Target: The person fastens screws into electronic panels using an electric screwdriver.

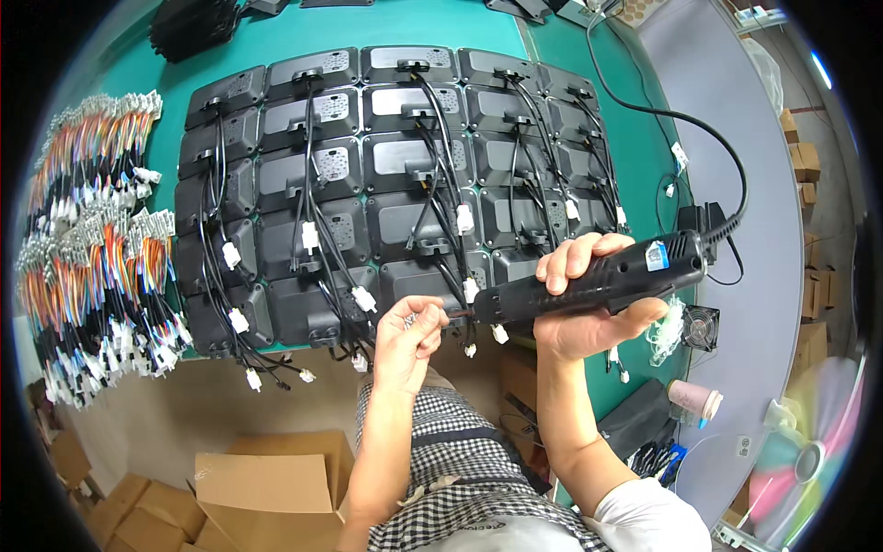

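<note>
My right hand [589,335] is wrapped around a black corded electric screwdriver [598,281], held level above the front edge of the workbench. The tool's tip points left, toward my left hand [408,342]. Thumb and fingers of that hand are pinched together right at the tip; whatever small thing they hold is too hidden to name. Under and beyond both hands lie rows of black plastic housings [411,110], back side up. Black cables with white connectors [464,218] run from them, and several hang over the front edge.
Bundles of coloured wires with white connectors [101,276] cover the left of the green bench mat [501,32]. The screwdriver's cord [685,115] loops off to the right. A pink cup [694,398], a small black fan [701,328] and a spinning coloured fan [809,460] stand right. Cardboard boxes [267,483] sit below.
</note>
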Demonstrator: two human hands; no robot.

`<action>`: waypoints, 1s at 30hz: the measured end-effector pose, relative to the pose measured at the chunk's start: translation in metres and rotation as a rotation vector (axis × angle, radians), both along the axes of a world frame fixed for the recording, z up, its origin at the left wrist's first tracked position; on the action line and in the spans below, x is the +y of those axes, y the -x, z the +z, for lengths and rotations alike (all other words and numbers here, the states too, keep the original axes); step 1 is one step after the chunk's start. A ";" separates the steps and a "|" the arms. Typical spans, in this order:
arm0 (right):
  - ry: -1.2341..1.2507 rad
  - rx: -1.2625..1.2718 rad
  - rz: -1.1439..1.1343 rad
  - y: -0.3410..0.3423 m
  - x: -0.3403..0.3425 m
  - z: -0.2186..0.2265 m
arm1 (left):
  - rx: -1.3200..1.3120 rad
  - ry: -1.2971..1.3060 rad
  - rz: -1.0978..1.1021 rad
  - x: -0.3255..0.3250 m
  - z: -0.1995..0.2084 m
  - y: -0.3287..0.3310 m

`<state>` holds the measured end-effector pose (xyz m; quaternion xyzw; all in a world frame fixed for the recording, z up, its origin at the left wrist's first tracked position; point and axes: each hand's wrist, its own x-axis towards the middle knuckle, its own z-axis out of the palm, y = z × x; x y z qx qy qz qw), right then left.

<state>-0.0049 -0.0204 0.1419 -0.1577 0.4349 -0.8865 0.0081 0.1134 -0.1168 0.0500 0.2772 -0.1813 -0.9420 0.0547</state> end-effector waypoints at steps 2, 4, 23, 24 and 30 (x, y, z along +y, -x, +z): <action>0.070 -0.020 0.075 -0.003 -0.007 0.000 | 0.017 -0.045 0.006 -0.003 0.004 -0.007; 0.027 -0.034 0.065 -0.009 -0.018 0.004 | 0.027 -0.057 0.023 -0.006 0.005 -0.013; -0.030 -0.082 0.120 -0.028 -0.060 0.005 | 0.002 0.074 0.024 -0.030 0.005 -0.039; -0.020 -0.070 0.151 -0.027 -0.062 0.003 | 0.009 0.073 0.011 -0.031 0.005 -0.040; -0.128 0.104 0.153 -0.022 -0.084 -0.026 | -0.149 -0.099 0.101 -0.025 0.008 -0.051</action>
